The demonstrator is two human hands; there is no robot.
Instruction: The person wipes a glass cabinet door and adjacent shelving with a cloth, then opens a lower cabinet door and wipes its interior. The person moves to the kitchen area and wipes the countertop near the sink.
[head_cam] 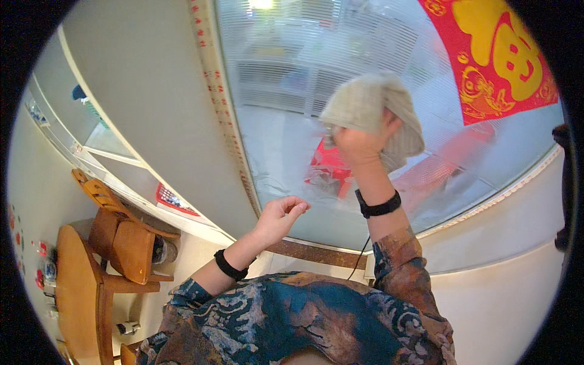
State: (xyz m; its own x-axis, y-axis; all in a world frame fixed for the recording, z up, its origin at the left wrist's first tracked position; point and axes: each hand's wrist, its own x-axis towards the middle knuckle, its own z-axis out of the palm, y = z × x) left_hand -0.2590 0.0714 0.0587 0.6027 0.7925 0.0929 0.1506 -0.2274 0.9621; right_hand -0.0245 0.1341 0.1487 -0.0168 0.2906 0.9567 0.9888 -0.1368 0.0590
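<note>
A beige cloth [360, 98] is gripped in my right hand [362, 141], spread against or just before a large glass pane [273, 137] with fine horizontal ribbing. Folds of the cloth hang to the right of the hand and hide some of its fingers. Lower and to the left, my left hand [280, 219] is held in the air with fingers loosely curled and nothing in it. A red thing [331, 166] shows blurred through the glass below the cloth. Both wrists wear black bands.
A red and gold paper decoration [497, 59] is at the pane's upper right. A grey panel [150, 91] stands left of the glass frame. At lower left are a wooden chair [127, 237], a wooden table [77, 292] and a red basket [175, 200] on a shelf. A black cord [360, 258] hangs below the pane.
</note>
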